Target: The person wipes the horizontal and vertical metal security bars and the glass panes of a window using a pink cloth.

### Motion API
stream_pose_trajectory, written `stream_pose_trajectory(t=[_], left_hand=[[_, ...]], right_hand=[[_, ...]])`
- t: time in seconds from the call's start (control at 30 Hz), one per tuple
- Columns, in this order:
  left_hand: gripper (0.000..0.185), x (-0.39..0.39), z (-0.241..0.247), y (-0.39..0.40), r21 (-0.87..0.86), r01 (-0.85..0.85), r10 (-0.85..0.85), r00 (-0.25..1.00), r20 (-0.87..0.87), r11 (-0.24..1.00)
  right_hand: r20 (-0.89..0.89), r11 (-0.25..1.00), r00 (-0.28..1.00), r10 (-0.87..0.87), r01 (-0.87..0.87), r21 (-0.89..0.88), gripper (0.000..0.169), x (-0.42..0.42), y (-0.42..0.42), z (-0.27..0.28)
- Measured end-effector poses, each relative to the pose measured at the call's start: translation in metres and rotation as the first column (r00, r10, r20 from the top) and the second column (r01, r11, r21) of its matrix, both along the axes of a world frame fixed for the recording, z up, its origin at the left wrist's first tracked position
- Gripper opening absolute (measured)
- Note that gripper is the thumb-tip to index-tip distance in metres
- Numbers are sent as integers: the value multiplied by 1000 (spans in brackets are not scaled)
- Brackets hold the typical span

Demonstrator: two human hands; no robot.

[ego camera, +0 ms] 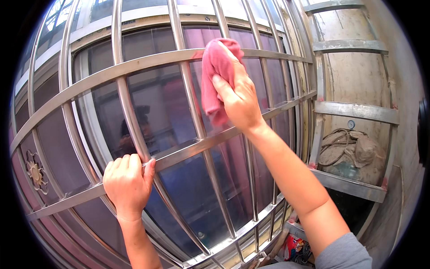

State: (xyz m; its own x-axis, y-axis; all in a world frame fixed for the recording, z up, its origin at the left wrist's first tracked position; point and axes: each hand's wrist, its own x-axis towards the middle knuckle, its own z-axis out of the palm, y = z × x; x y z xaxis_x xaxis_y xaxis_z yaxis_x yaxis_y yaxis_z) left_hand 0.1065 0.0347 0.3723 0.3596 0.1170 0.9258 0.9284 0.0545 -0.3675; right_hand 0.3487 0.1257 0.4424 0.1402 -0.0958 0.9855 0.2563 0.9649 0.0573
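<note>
My right hand (240,101) holds a folded pink cloth (218,70) against the upper horizontal rail of a stainless steel window grille (144,65), slightly right of the middle. Lower on the left, my left hand (129,185) is closed around the lower rail, beside an upright bar, with the thumb on the rail's near side. Behind the bars is a dark glass window (195,201) with pink curtains and a faint reflection of a person. The fingertips of my right hand are partly hidden by the cloth.
A metal ladder (356,112) stands at the right near a stained wall. Behind its rungs lie a dusty covered object (356,151), a hose and a small round gauge (351,124). A colourful bag (294,247) lies low down. A flower ornament (36,172) is on the grille's left.
</note>
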Motion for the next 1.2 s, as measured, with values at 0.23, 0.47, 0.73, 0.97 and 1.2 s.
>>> stream_pose_trajectory(t=[0.23, 0.47, 0.73, 0.97, 1.2], left_hand=[[39, 3, 0, -3, -69, 36, -33, 999, 38, 997], [38, 3, -2, 0, -63, 56, -55, 998, 32, 996], [38, 3, 0, -1, -44, 13, -13, 1000, 4, 999], [40, 4, 1, -4, -35, 4, -4, 1000, 4, 999], [40, 6, -1, -1, -50, 9, -8, 1000, 19, 999]], right_hand=[[269, 969, 931, -247, 229, 98, 38, 15, 50, 76], [432, 903, 893, -122, 281, -325, 26, 19, 26, 103], [-13, 846, 873, -488, 476, 241, 34, 44, 39, 11], [33, 846, 858, -512, 497, 194, 47, 79, 83, 20], [-87, 713, 726, -682, 634, -300, 49, 157, 127, 45]])
